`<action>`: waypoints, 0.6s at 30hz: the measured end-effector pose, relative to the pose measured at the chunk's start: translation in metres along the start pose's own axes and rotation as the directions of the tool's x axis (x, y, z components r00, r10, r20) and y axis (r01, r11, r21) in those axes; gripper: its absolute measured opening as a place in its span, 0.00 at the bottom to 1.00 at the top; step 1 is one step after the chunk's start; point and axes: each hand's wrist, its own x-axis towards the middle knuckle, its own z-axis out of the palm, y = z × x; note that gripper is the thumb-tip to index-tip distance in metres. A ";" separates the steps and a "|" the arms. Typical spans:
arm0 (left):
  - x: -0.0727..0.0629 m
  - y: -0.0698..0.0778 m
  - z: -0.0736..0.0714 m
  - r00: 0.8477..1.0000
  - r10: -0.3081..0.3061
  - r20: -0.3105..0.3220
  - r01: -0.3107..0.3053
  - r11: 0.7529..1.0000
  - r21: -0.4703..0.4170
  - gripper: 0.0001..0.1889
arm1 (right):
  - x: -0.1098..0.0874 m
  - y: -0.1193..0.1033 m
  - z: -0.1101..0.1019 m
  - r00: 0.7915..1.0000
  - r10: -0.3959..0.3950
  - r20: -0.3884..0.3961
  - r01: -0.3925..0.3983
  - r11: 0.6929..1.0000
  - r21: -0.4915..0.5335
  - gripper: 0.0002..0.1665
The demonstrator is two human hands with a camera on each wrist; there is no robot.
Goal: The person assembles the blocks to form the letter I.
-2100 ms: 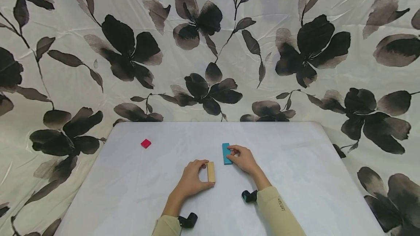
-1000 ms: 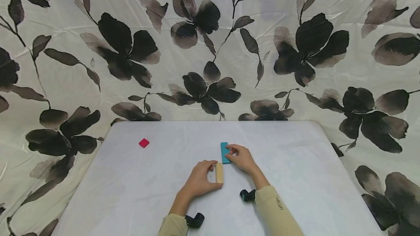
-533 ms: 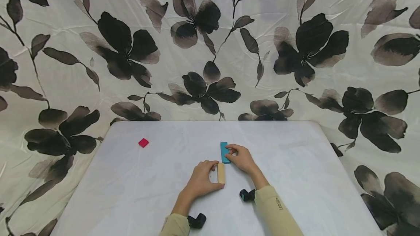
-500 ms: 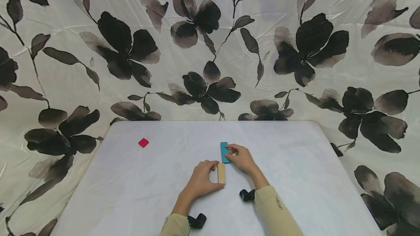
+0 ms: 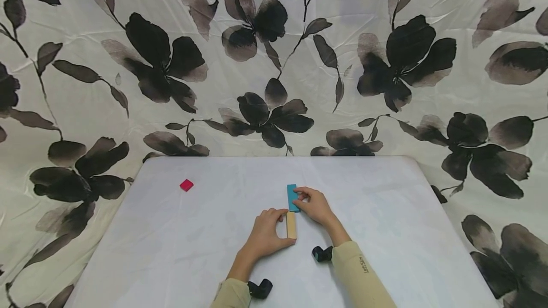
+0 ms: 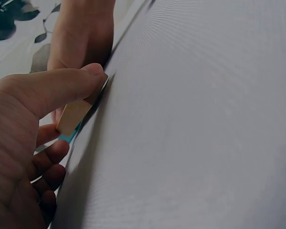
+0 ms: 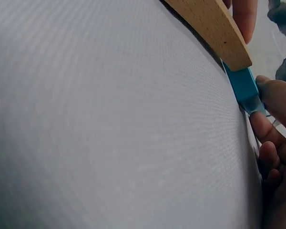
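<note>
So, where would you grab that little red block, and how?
Probably by two opposite side faces of the red block, pinched from above: it sits turned like a diamond on the white table, with nothing beside it. The left hand is nearer, but it holds the wooden block.

1. A small red block (image 5: 186, 185) sits near the far left corner of the desk (image 5: 385, 213) (turned so it looks like a diamond).
2. The desk is plain white and rounded at its far corners.
3. Behind the desk and along its sides shows a pale, creased cloth (image 5: 334, 118), printed with big black and brown flowers (image 5: 411, 46) and leaves (image 5: 326, 51).
</note>
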 end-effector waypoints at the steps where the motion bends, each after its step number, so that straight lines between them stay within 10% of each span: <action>1: 0.000 0.000 0.000 1.000 0.001 -0.002 -0.001 1.000 0.001 0.42 | 0.000 0.000 0.000 1.000 0.002 -0.001 -0.002 1.000 -0.002 0.21; 18: 0.002 0.006 0.003 1.000 0.012 -0.019 -0.011 1.000 0.010 0.42 | -0.002 -0.004 -0.002 1.000 -0.003 0.001 0.003 1.000 0.005 0.21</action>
